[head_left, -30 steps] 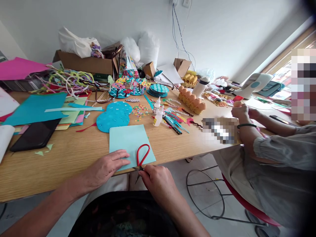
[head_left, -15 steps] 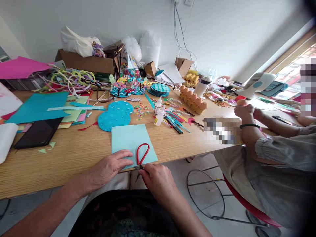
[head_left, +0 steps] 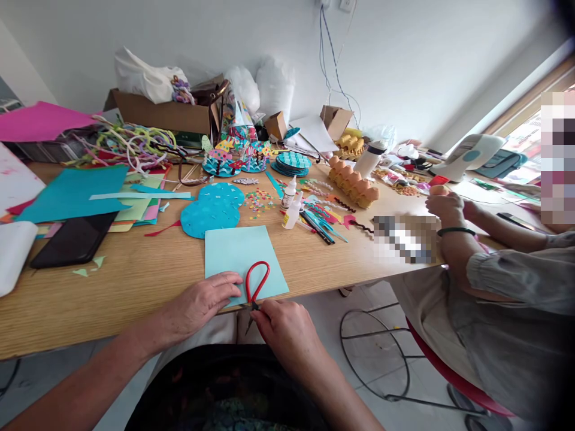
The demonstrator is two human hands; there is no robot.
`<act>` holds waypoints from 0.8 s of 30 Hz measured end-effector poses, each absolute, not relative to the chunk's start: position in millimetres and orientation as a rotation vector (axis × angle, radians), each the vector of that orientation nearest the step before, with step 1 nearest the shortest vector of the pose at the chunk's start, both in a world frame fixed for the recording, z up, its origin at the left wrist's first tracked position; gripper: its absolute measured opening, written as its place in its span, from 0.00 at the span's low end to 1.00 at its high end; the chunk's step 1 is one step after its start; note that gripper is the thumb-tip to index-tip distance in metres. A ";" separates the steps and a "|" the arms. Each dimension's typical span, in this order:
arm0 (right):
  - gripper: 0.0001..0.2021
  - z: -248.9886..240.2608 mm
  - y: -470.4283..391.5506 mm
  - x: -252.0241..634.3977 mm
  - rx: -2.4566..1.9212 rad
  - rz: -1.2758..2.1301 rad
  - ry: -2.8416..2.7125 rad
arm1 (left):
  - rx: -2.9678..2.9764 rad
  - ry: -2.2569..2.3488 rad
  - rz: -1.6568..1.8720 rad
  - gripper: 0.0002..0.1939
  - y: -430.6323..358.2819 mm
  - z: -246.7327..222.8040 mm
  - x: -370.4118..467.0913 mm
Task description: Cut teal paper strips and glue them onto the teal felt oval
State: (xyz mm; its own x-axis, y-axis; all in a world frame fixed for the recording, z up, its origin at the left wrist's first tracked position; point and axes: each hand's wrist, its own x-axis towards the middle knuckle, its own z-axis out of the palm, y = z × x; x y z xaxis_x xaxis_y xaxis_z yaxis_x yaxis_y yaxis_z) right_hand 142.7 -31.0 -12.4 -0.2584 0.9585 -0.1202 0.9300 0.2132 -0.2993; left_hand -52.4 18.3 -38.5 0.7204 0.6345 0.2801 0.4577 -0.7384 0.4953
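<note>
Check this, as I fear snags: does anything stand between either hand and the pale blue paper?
Nothing visible separates the left hand from the paper; its fingers rest on it. At the right hand, only the red-handled scissors intervene, reaching over the paper's near part.

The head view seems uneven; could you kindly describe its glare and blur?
Head view: pale sheen on the brown wooden table toward the right; dark, blurred border at far right; mosaic blocks hiding two patches.
</note>
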 end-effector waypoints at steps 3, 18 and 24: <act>0.09 -13.3 -30.8 140.7 -1.853 0.464 -2.371 | 2.522 0.851 0.625 0.14 17.8 -36.6 -52.2; 0.09 -15.2 -31.4 138.7 -1.844 0.476 -2.366 | 2.654 0.895 0.554 0.15 14.4 -31.2 -74.0; 0.10 -16.5 -27.6 139.5 -1.843 0.456 -2.377 | 2.688 0.987 0.464 0.18 5.7 -38.6 -100.8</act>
